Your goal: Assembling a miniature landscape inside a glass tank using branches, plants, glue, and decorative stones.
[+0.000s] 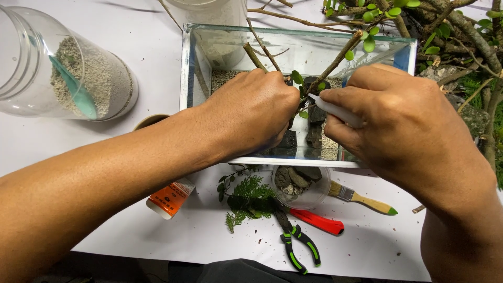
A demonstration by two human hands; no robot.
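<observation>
- Left hand [251,112] reaching into the glass tank [298,161], fingers curled closed around the base of a branching twig [335,62] and steadying it upright among the dark stones [316,126].
- Right hand [398,120] gripping a slim white tube [335,111], its tip pointing at the spot where twig and stones are meeting, just beside the left fingertips.
- Twig rising out of the tank's open top, carrying a few small round green leaves [297,77]; pale gravel [222,77] lying on the tank floor around the stones.
- Sitting on the white tabletop [157,57] in front of the tank: a small clear cup of stones [301,181], a sprig of fern-like greenery [246,199], a paintbrush [361,198], red-handled and green-and-black pliers [298,241], an orange tube [170,198].
- Lying tipped to the left: a clear jar [68,68] of gritty substrate with a teal scoop inside.
- Judging the risks: twig likely toppling or shifting if the left grip is loosening too soon; whatever is coming from the tube possibly smearing onto fingers or glass, with both hands crowding one tight spot; wrists pressing near the thin glass rim, possibly nudging the tank.
</observation>
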